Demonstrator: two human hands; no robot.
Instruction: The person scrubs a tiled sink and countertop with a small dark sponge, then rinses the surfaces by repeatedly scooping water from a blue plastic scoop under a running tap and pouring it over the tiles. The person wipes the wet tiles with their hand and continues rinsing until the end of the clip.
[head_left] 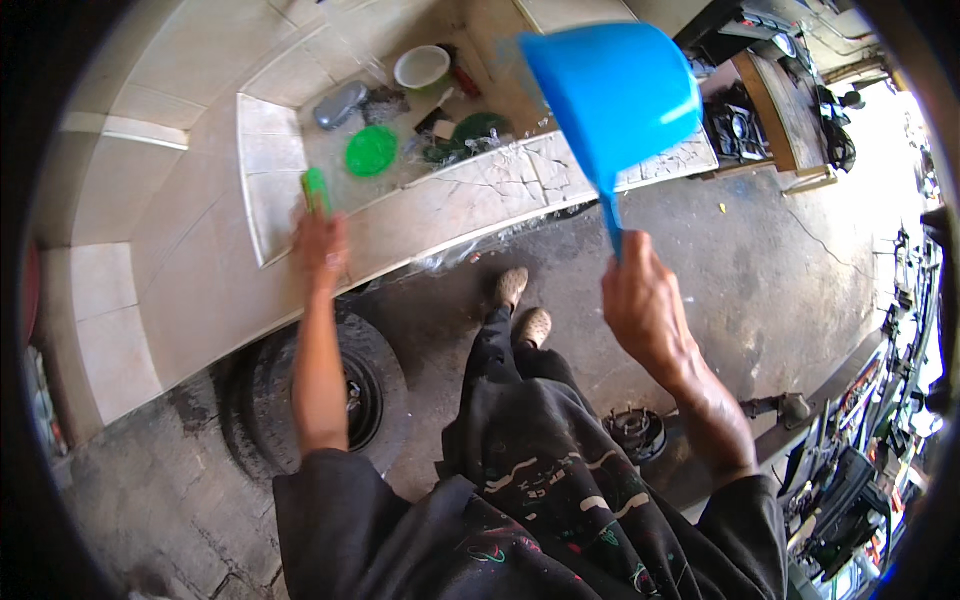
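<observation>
My right hand [645, 300] is closed round the handle of a blue plastic dipper [625, 95], raised over the right end of the tiled basin ledge [490, 195]. The dipper's wide bowl points away from me, and its far left edge is smeared by motion. Over the left end of the ledge, my left hand [322, 250] grips a narrow green object [316, 190]; blur hides its exact kind. Beyond that hand, a round bright green item [371, 150] lies in the wet tiled basin, near a grey-blue oblong item [341, 105] and a white bowl [422, 68].
A wheel with a tyre [370, 380] lies on the concrete floor below the ledge, left of my feet. A round metal part [636, 436] is on the floor at right. Cluttered parts [850, 490] line the right side, and a wooden bench [780, 110] stands far right.
</observation>
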